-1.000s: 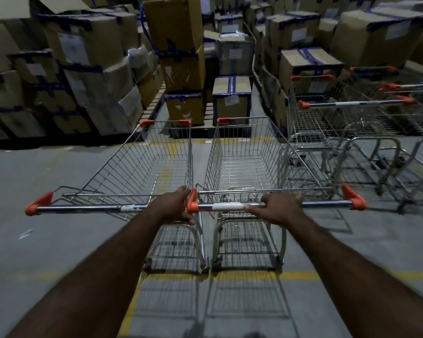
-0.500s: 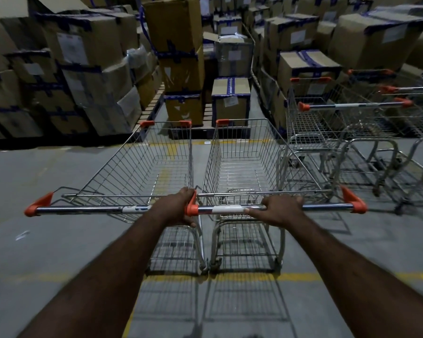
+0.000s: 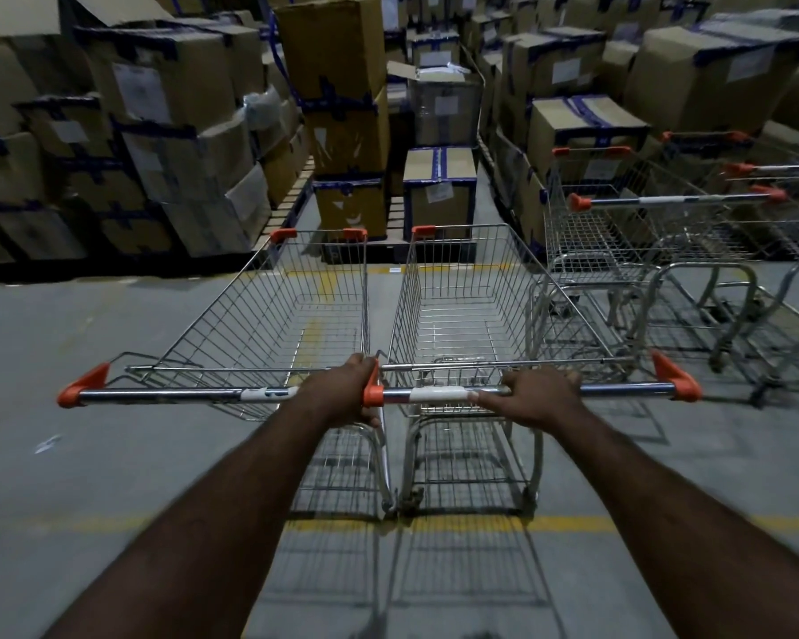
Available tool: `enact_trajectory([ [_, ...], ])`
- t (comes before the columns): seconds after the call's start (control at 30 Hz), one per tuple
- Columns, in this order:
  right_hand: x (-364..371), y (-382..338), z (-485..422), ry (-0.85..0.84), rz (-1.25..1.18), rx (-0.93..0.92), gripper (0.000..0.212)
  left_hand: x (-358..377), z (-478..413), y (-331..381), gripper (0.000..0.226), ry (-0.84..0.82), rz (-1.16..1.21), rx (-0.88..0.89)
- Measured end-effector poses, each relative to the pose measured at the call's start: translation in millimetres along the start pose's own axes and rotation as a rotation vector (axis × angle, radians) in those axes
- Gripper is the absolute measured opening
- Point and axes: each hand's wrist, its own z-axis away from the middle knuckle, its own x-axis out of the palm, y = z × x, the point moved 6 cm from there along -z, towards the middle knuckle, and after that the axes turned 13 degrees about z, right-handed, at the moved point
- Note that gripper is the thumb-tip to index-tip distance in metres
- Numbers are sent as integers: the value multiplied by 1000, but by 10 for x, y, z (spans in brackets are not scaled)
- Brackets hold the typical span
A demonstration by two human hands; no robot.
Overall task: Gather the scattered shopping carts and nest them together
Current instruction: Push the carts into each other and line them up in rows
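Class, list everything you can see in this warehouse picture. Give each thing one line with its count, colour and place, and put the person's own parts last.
left cart: one, silver wire with orange handle ends, centre-left, beside the right cart
right cart: one, same colours, centre-right
row of carts: at least three, silver and orange, far right, seemingly nested
cardboard boxes: many, brown with blue tape, stacked across the back
pallet: at least one, pale wood, under the centre boxes
floor: grey, throughout the foreground
yellow lines: at least two, painted on the floor
left hand: one, grips the left cart's handle at its right end
right hand: one, grips the right cart's handle
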Motion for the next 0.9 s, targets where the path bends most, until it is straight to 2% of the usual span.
enact_trajectory([
  [0.13, 34, 11, 8, -8, -17, 2, 100, 16, 36, 32, 101, 12, -61, -40],
  [0.23, 18, 1, 47, 26, -20, -23, 85, 12, 57, 107, 103, 24, -230, -31],
  [0.3, 1, 7, 68, 24, -73, -71, 87, 43, 57, 224, 103, 37, -328, 37],
  [0.37, -45, 150, 83, 45, -257, -59, 90, 114, 30, 325, 96, 57, -336, 85],
  [0.43, -151, 496, 93, 157, -356, 43, 87, 175, -18, 320, 77, 111, -287, 83],
  [0.53, -213, 1261, 163, 265, -204, 334, 72, 200, -75, 249, 45, 182, -247, 145],
  [0.6, -35, 1725, 195, 183, -167, 484, 79, 207, -99, 231, 37, 202, -239, 216],
  [0.63, 56, 1847, 206, 122, -191, 488, 85, 215, -107, 224, 38, 214, -244, 238],
  [0.7, 204, 1912, 176, 34, -276, 384, 91, 230, -113, 215, 38, 230, -263, 234],
  [0.8, 230, 1884, 154, -18, -285, 325, 81, 189, -124, 309, 36, 182, -314, 138],
  [0.9, 198, 1902, 166, -22, -231, 359, 80, 196, -181, 436, 55, -30, -414, -63],
])
